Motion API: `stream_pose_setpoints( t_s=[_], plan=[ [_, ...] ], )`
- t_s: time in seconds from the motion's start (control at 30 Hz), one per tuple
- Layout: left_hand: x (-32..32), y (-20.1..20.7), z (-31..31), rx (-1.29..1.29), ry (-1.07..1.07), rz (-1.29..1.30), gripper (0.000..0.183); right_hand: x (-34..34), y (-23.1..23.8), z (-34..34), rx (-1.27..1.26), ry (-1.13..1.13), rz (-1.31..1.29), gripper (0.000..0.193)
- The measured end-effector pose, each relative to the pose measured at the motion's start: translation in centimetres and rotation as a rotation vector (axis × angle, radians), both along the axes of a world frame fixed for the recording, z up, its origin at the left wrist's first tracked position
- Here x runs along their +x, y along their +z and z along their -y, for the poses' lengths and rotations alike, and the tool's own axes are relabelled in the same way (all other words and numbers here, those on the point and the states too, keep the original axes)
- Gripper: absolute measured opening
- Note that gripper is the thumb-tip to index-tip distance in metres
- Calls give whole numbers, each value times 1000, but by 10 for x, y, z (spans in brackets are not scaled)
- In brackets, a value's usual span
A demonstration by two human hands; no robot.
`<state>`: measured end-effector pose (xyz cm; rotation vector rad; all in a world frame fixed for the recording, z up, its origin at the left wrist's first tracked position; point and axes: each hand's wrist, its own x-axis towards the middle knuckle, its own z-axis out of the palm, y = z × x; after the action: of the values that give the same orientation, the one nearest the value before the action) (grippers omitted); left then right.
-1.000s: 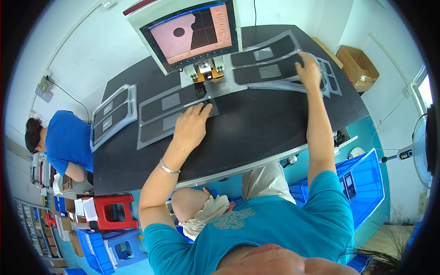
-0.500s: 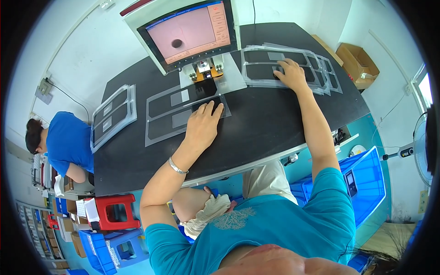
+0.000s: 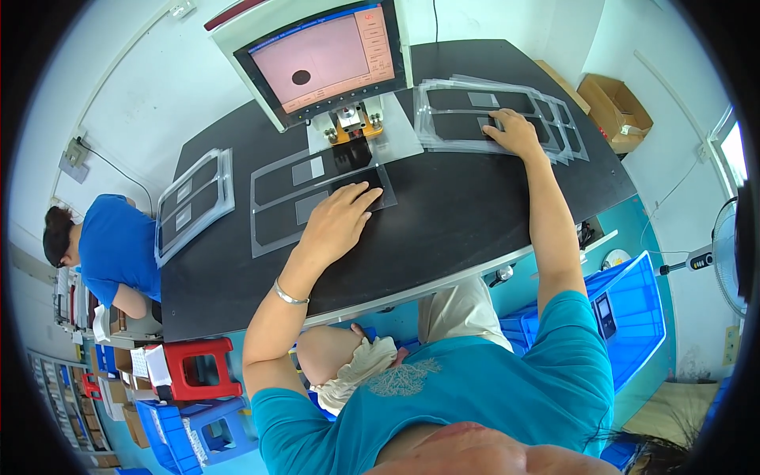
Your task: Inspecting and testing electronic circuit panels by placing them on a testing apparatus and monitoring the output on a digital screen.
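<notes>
In the head view, the right hand (image 3: 518,134), which one second earlier held a sheet raised, now rested upon the right pile (image 3: 451,123), fingers apart. The left hand (image 3: 336,222) lay flat, fingers slightly spread, on the clear sheet (image 3: 273,214) on the worktop (image 3: 443,218). The screen (image 3: 324,59) now showed one whole dark spot; the sheet seemed better placed. The left elbow was bent, the right arm straighter.

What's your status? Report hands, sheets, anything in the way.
Left hand on the framed sheet. Right hand on the sheet stack at right. Orange fixture by the framed sheet's far edge.
</notes>
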<state>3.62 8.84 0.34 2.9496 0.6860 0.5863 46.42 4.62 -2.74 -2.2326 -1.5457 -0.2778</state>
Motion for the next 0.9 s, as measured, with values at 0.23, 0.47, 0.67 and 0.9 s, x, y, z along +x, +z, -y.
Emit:
stream_pose_setpoints(
  t_s=[0.23,0.47,0.67,0.9],
  plan=[
    [11,-23,-28,145,117,18,36,0,0,0,4,2,8,50],
    [20,-35,-47,185,157,3,39,0,-1,-1,0,-13,7,49],
    [15,-30,-48,129,114,10,41,6,-3,-4,-54,-28,-48,52],
    [-6,-14,-45,14,111,5,41,-2,1,0,-3,0,8,49]
  ],
)
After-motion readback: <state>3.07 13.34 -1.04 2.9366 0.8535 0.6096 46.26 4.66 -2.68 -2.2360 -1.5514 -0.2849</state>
